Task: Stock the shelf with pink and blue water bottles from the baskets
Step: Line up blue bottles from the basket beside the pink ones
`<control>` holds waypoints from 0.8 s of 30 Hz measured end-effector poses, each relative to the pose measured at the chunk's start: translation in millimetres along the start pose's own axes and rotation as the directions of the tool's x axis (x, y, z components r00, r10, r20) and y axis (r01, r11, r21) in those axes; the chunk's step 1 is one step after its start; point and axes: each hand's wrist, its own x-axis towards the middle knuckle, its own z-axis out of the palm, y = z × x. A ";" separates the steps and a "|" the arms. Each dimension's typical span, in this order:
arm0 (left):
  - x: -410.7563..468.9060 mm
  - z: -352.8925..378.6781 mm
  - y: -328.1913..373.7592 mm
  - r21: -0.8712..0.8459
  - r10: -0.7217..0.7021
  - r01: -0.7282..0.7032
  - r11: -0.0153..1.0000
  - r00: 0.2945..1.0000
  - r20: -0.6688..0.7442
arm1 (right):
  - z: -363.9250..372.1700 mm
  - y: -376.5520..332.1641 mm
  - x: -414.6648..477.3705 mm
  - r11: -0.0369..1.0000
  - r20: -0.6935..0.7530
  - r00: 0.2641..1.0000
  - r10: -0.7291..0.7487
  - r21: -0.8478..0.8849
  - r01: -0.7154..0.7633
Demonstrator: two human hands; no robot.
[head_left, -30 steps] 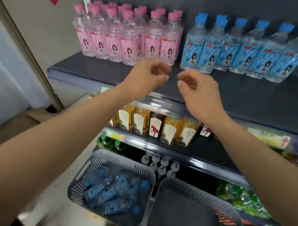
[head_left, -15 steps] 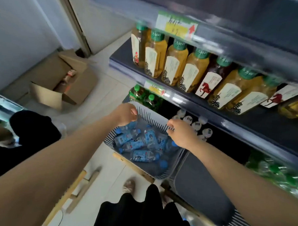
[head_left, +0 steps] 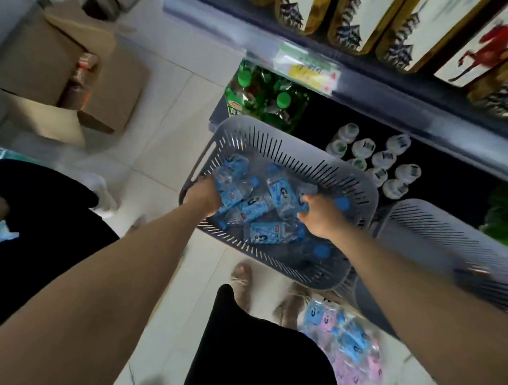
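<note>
The blue bottles (head_left: pixel 279 190) are lying loose in a pile inside the grey basket (head_left: pixel 278 141) on the floor, in the centre of the view. The left hand (head_left: pixel 203 195) is reaching in at the basket's 9 o'clock side. Its fingers are going under a bottle and are hidden, so I cannot tell if it is grasping. The right hand (head_left: pixel 320 214) is at the 3 o'clock side, curling thumb and fingers round 1 bottle. A second basket (head_left: pixel 437 229) is standing at 3 o'clock, touching the first, and a wrapped pack (head_left: pixel 348 342) of pink and blue bottles is lying at 5 o'clock.

The bottles are looking small and full, so probably light enough for 1 hand. The plastic is thin and probably giving under a hard squeeze, and the glossy label may be slipping. I think taking each round the middle of the body, across the label, is safest; the cap end is too narrow.
</note>
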 end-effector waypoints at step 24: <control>27.3 3.0 21.5 -0.481 -0.239 0.134 0.866 0.957 -0.164 | 40.8 -4.1 89.8 0.555 0.235 0.903 0.360 0.724 -0.410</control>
